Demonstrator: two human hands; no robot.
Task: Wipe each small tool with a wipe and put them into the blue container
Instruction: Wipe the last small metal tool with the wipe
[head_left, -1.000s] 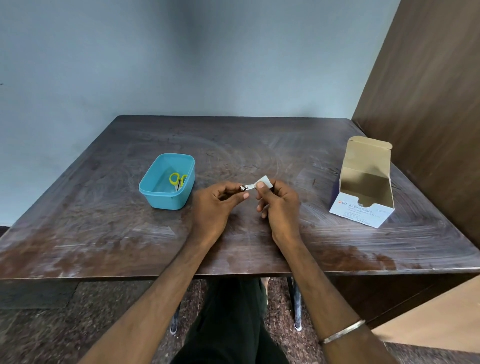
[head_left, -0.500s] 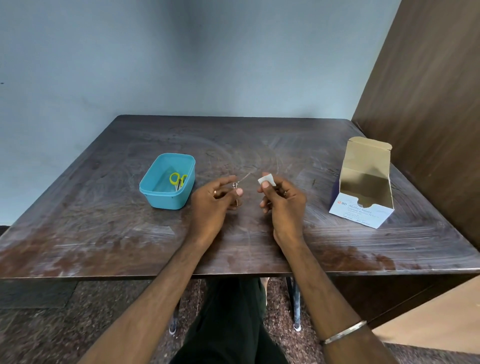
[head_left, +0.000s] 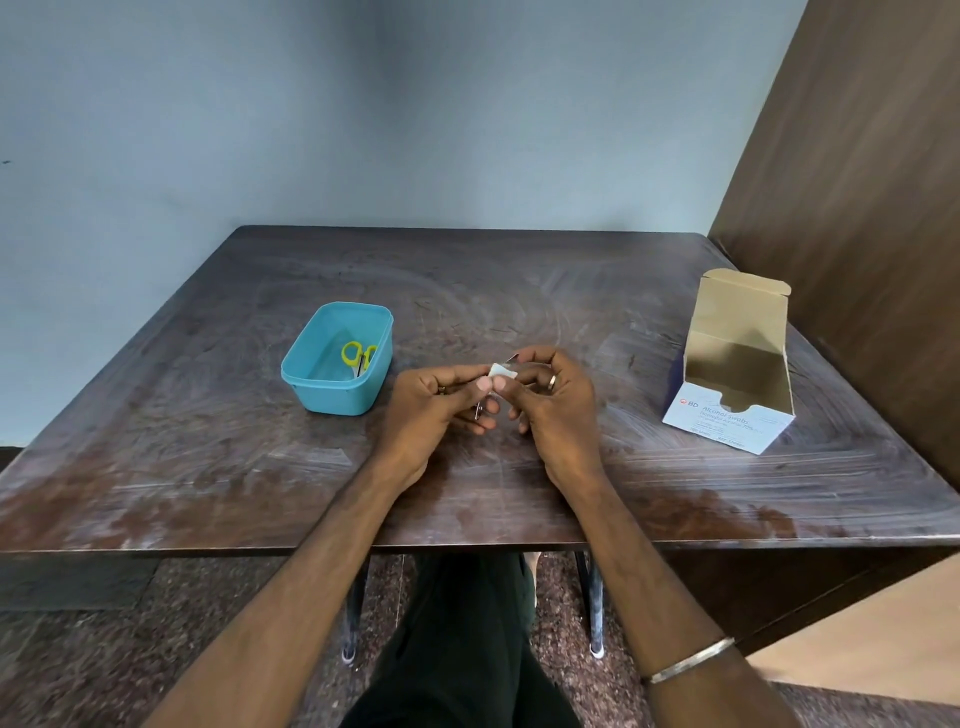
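My left hand (head_left: 439, 402) pinches a thin metal tool (head_left: 479, 410) above the middle of the table; only its lower end and a tip past my right fingers show. My right hand (head_left: 550, 402) pinches a small white wipe (head_left: 502, 370) folded round the tool's shaft, thumb against my left thumb. The blue container (head_left: 311, 379) stands to the left of my hands. Small scissors with yellow handles (head_left: 358, 356) lie inside it.
An open cardboard box of alcohol swabs (head_left: 727, 415) stands at the right of the dark wooden table (head_left: 208, 441), flap up. A brown wooden panel (head_left: 857, 208) rises along the table's right side. My legs show under the front edge.
My hands were apart half a second ago, tool in the left and wipe in the right. They have come together and the wipe is now round the tool.
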